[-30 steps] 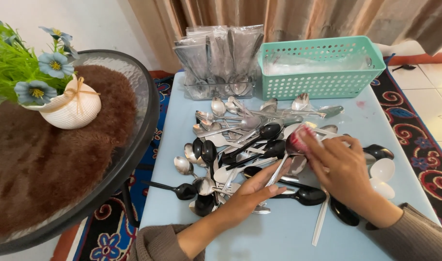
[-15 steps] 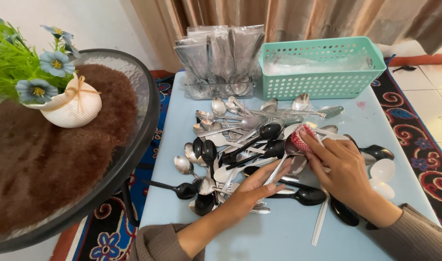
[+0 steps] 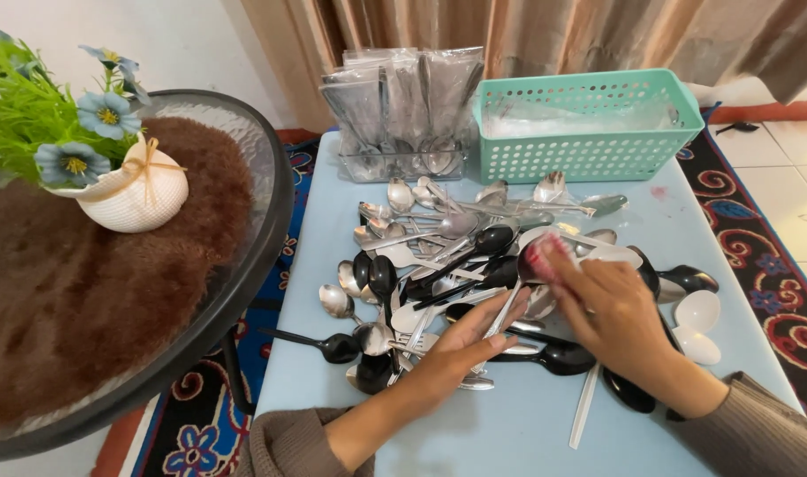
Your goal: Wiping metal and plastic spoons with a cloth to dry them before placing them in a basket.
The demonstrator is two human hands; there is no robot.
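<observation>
Both your hands work in the cutlery pile (image 3: 456, 265) on the pale blue table (image 3: 509, 424). Your right hand (image 3: 611, 309) pinches a small pink-red item (image 3: 538, 256) at its fingertips; your left hand (image 3: 469, 340) lies loosely open on metal spoons. Beyond the heap stand a teal basket (image 3: 589, 150) and bagged cutlery (image 3: 403, 106).

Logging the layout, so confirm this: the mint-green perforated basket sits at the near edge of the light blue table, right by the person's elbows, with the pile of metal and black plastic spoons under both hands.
One detail is wrong. The head view shows the mint-green basket at the far edge of the light blue table, beyond the spoon pile, not by the elbows. The left hand and right hand do rest on the spoons.
</observation>
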